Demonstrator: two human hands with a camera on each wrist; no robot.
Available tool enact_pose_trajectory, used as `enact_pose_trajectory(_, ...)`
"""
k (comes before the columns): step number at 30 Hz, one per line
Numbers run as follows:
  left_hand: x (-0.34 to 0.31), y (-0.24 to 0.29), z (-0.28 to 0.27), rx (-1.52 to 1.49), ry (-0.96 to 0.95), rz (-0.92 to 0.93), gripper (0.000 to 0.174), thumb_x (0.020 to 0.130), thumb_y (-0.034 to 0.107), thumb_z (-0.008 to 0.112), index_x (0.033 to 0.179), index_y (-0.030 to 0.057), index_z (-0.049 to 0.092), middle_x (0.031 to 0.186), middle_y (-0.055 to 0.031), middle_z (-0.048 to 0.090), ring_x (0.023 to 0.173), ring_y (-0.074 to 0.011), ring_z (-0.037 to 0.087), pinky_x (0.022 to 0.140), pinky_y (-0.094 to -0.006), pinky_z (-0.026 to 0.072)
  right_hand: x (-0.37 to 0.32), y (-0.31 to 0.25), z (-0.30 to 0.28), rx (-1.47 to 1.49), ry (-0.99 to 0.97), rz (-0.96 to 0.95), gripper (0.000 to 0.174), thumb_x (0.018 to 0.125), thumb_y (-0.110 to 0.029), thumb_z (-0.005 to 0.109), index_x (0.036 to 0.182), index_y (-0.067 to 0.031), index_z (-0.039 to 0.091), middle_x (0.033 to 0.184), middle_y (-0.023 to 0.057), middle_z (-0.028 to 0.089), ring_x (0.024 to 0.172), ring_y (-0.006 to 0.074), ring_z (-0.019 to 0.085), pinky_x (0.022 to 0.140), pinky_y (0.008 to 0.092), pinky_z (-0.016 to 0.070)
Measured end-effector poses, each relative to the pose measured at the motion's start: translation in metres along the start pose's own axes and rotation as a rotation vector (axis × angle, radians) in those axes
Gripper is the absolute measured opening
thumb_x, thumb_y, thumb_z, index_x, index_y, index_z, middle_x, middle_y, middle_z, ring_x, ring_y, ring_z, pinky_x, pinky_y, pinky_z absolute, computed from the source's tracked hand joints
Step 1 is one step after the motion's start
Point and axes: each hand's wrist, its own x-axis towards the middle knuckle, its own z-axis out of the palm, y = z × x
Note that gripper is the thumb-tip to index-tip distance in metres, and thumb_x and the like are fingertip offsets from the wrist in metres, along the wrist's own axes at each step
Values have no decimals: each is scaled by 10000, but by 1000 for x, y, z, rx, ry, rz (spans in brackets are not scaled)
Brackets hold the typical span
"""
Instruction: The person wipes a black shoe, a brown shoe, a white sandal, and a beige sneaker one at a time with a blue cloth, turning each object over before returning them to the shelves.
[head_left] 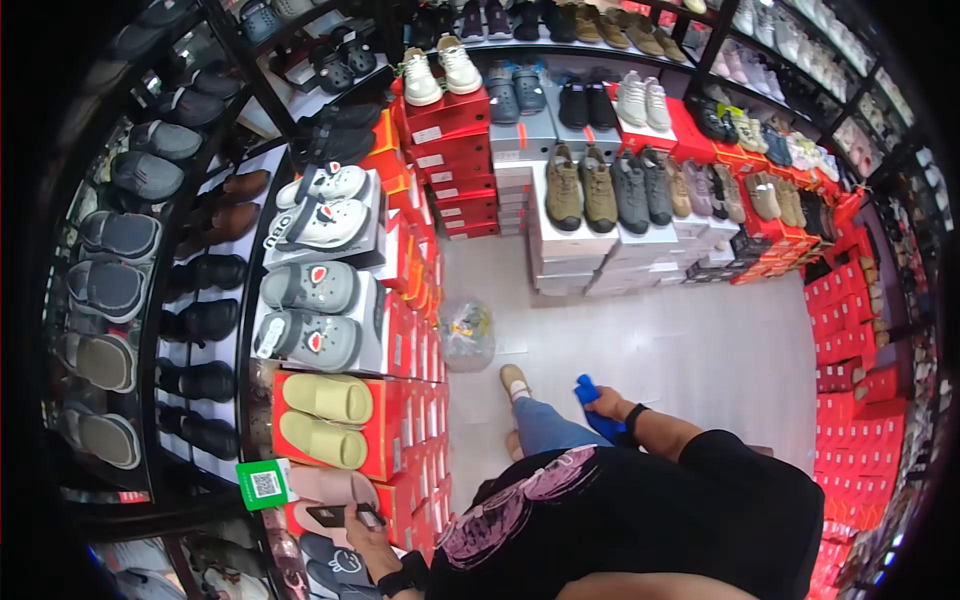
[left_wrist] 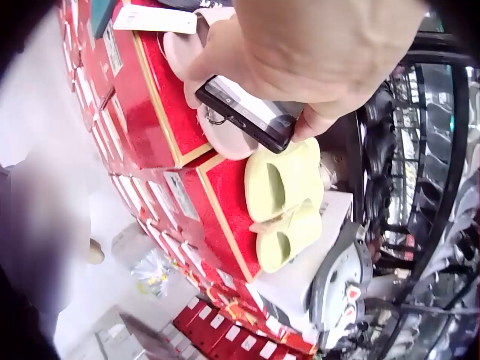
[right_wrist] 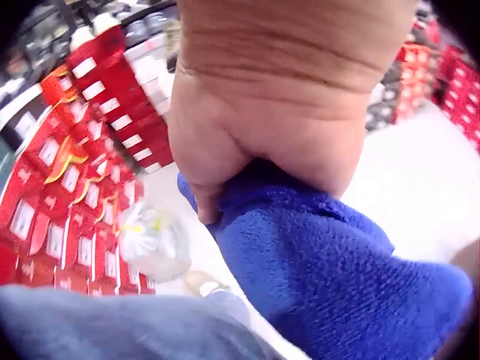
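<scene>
My left hand (head_left: 368, 540) grips a black smartphone (left_wrist: 247, 112) by its edges, thumb and fingers on opposite sides. The phone is held over a pair of pink slides (left_wrist: 229, 139) on a red shoebox, covering part of them. Beside these, pale yellow-green slides (head_left: 325, 400) sit on another red box. A green card with a QR code (head_left: 264, 485) stands at the shelf edge near the pink pair. Down at my right side, my right hand (head_left: 606, 402) clutches a bunched blue terry cloth (right_wrist: 315, 277), which hangs below the fingers.
Grey clogs (head_left: 310, 285) and white clogs (head_left: 325, 220) continue along the stacked boxes. Dark shelves of shoes (head_left: 205, 320) rise at left. A clear plastic bag (head_left: 467, 335) stands on the pale floor (head_left: 640, 335) by the stack. Shoe-topped boxes (head_left: 575, 245) line the far side.
</scene>
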Motion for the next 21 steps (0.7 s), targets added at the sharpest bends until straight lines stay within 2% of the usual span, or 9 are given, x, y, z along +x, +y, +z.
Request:
enact_pose_trajectory(2, -19, -11, -1, -5, -133, 2, 359, 685, 205, 676, 969, 54, 516, 783, -88, 553, 635, -209, 549, 508, -389, 461, -19, -6, 4, -133, -51, -117, 479, 678, -183, 710, 1118, -61, 563, 989, 129, 631, 908, 242, 597, 827, 361, 456)
enact_pose_trajectory(3, -34, -13, 20, 6, -149, -3, 359, 685, 205, 676, 969, 54, 516, 783, -88, 553, 635, -209, 549, 508, -389, 461, -11, -10, -6, -215, -112, -192, 467, 665, -236, 696, 1076, -49, 581, 996, 175, 622, 939, 298, 593, 837, 371, 450)
enact_pose_trajectory(5, -74, -25, 42, 135, -200, 178, 698, 655, 114, 704, 1242, 13, 340, 924, -118, 544, 728, -216, 558, 546, -387, 472, -21, -9, -8, -423, -120, -253, 467, 667, -237, 693, 1083, -61, 576, 1007, 162, 621, 956, 296, 587, 841, 368, 447)
enact_pose_trajectory(6, -92, -33, 55, 37, -260, 205, 953, 635, 16, 701, 1371, 24, 96, 988, -126, 520, 795, -206, 549, 608, -358, 481, -20, -4, -11, -412, -100, -264, 467, 667, -237, 693, 1083, -61, 576, 1007, 162, 621, 956, 296, 587, 841, 368, 447)
enact_pose_trajectory(7, -106, -41, 66, 35, -277, 216, 953, 635, 16, 701, 1371, 24, 96, 988, -126, 520, 795, -206, 549, 608, -358, 481, -22, 4, -14, -379, -107, -224, 484, 665, -261, 699, 1083, -53, 574, 1006, 169, 619, 963, 303, 581, 842, 367, 443)
enact_pose_trajectory(9, -130, -56, 85, 176, -664, 418, 935, 638, -38, 680, 1374, 16, 106, 978, -125, 515, 795, -193, 545, 669, -325, 480, -23, 24, -23, -330, -97, -190, 502, 663, -285, 705, 1083, -45, 572, 1005, 176, 616, 971, 310, 575, 843, 367, 439)
enact_pose_trajectory(13, -159, -108, 149, 500, -823, 618, 909, 572, -29, 732, 1311, 2, 202, 945, -91, 494, 830, -171, 534, 687, -274, 469, -22, 65, -56, -260, -76, -130, 497, 654, -284, 708, 1070, -42, 581, 1015, 176, 614, 973, 305, 574, 848, 370, 436)
enact_pose_trajectory(15, -167, -139, 185, 570, -1050, 681, 931, 555, -4, 751, 1309, -8, 205, 954, -100, 503, 832, -171, 535, 669, -273, 474, -35, 79, -85, -171, 1, -141, 510, 643, -289, 717, 1073, -50, 582, 1023, 177, 612, 969, 304, 575, 851, 370, 435)
enact_pose_trajectory(21, -266, -211, 283, 753, -1358, 413, 979, 553, 23, 766, 1317, -69, 160, 948, -108, 547, 803, -182, 587, 666, -306, 512, -78, 193, -140, 350, 302, 107, 506, 658, -260, 712, 1087, -28, 576, 1007, 179, 621, 931, 300, 600, 822, 375, 461)
